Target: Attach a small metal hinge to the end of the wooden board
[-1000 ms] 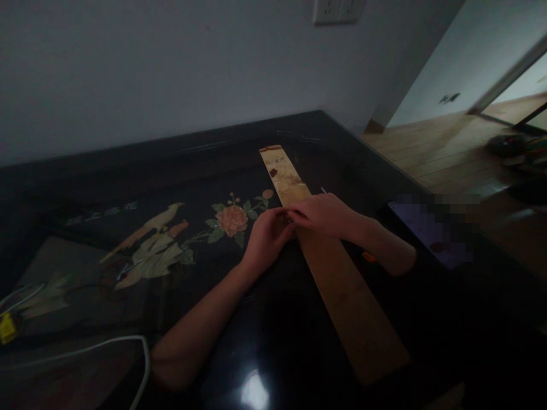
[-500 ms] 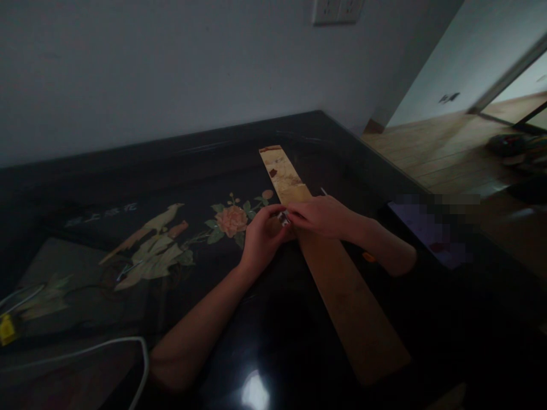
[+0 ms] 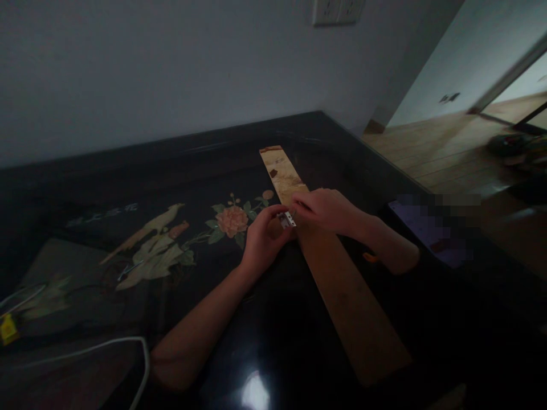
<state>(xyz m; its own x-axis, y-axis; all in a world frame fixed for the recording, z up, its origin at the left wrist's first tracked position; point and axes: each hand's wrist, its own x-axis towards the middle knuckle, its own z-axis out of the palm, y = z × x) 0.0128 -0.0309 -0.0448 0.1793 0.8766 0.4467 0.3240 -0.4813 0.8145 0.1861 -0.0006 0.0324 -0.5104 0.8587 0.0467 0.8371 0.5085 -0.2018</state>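
Observation:
A long wooden board [image 3: 342, 285] lies diagonally on a glossy black table [image 3: 265, 341]. My left hand [image 3: 262, 239] pinches a small metal hinge-like piece [image 3: 286, 219] at the board's left edge. My right hand [image 3: 327, 209] rests over the board just to the right, its fingertips closed on something thin that touches the metal piece; the item is too small and dim to name. The scene is dark.
The table top carries an inlaid bird [image 3: 149, 228] and peach flower [image 3: 232, 219]. A white cable [image 3: 106, 344] curves at the lower left, near a small yellow object [image 3: 6, 329]. A purple item [image 3: 427, 228] lies at the table's right. Wooden floor [image 3: 448, 148] lies beyond.
My hands were closed together over the board. My right hand has since lifted and drawn slightly right, and the small metal piece has come into view in my left fingers.

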